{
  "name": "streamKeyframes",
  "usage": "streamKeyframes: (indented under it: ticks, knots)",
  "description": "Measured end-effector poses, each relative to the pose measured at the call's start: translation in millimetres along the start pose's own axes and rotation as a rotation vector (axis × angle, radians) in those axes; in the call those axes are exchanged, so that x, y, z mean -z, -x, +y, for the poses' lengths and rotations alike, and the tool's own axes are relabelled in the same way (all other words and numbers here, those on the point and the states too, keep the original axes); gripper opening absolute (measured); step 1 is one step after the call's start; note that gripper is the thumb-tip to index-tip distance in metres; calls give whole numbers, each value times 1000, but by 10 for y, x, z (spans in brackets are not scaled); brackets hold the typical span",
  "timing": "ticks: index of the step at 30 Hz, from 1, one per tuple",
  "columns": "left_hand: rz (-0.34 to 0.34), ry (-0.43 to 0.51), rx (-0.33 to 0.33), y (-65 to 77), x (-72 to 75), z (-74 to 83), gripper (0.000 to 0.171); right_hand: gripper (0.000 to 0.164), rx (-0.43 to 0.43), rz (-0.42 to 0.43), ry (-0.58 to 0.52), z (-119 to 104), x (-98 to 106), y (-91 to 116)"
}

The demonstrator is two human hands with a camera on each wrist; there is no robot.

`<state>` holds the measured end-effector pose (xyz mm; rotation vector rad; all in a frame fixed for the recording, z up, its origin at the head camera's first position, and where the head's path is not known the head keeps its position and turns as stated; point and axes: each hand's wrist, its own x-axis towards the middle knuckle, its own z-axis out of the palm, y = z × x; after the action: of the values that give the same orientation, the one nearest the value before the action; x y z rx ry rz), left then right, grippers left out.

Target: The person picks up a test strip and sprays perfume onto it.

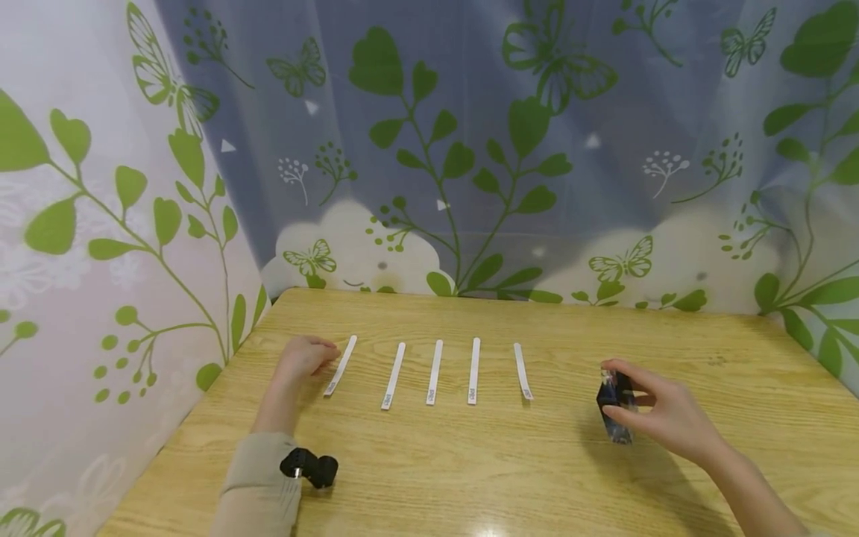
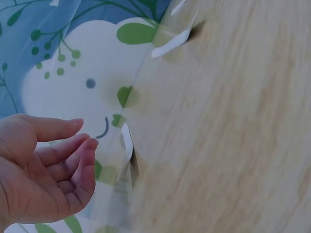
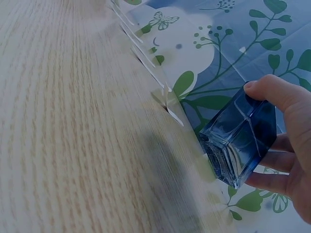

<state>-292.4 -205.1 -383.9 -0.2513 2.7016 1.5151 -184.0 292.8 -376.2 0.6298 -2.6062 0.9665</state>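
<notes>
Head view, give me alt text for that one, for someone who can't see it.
A person's right hand holds a dark blue glass bottle above the right side of a wooden table, while the left hand is beside the leftmost of five white strips lying in a row. Behind is a patterned cloth in blue, white and green.

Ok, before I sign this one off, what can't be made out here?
- Print on the white strips: too small to read, head view.
- One strip's far end: cut off by the top edge, left wrist view.
- Some of the right hand's fingertips: behind the blue bottle, right wrist view.
- The farthest strips' outlines: blurred near the top, right wrist view.
- Rest of the left sleeve: cut off by the bottom edge, head view.
</notes>
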Motion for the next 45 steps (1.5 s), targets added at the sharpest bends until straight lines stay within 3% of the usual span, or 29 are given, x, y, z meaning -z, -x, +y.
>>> streamKeyframes:
  ticks: [13, 27, 33, 45]
  knots:
    - [-96, 40, -40, 38, -254, 318, 37, 56, -3, 9, 12, 6, 48, -15]
    - [-111, 168, 0, 104, -642, 384, 29, 56, 27, 16, -8, 27, 28, -1]
    - [-90, 188, 12, 177, -771, 315, 26, 57, 31, 14, -18, 35, 14, 12]
    - [16, 214, 6, 217, -895, 223, 21, 56, 11, 1, -12, 15, 36, 42]
